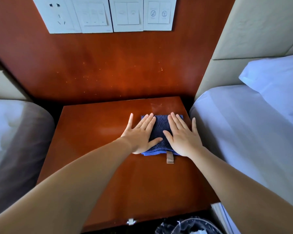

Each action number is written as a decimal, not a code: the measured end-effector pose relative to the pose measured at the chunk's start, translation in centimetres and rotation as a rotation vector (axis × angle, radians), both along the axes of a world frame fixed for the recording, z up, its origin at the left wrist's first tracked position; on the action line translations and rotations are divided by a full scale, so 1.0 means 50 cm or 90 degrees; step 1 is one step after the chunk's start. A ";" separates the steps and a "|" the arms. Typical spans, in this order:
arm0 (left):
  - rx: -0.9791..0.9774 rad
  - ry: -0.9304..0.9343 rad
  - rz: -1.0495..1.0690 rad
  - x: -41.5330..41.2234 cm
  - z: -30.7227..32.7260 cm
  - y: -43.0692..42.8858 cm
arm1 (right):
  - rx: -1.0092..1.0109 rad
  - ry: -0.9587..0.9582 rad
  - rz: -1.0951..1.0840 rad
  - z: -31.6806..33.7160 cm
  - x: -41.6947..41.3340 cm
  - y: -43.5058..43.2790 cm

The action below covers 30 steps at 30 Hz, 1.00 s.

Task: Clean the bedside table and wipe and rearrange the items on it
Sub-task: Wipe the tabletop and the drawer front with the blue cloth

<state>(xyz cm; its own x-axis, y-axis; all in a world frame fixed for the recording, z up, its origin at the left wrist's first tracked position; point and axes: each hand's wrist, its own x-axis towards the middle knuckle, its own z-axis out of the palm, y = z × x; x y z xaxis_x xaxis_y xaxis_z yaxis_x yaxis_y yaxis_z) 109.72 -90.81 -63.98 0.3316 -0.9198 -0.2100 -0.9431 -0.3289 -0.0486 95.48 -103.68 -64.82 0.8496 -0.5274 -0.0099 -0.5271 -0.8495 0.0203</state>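
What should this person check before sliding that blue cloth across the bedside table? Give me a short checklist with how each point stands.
1. The left hand and the right hand lie flat on the folded dark blue terry cloth: ok.
2. The cloth lies flat on the glossy reddish-brown wooden bedside table: ok.
3. The tan hanging loop is tucked in: not ok, it sticks out at the near edge.
4. The tabletop is free of marks: not ok, pale streaks near the far edge.
5. The cloth is damp enough: cannot tell.
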 end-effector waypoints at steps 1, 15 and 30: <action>-0.001 0.002 0.003 0.014 -0.001 -0.014 | 0.002 0.001 -0.002 -0.001 0.015 -0.014; -0.044 0.006 0.027 0.168 -0.009 -0.187 | 0.030 -0.024 -0.032 -0.016 0.184 -0.187; -0.070 -0.013 0.063 0.167 -0.010 -0.202 | 0.078 -0.042 -0.084 -0.016 0.198 -0.189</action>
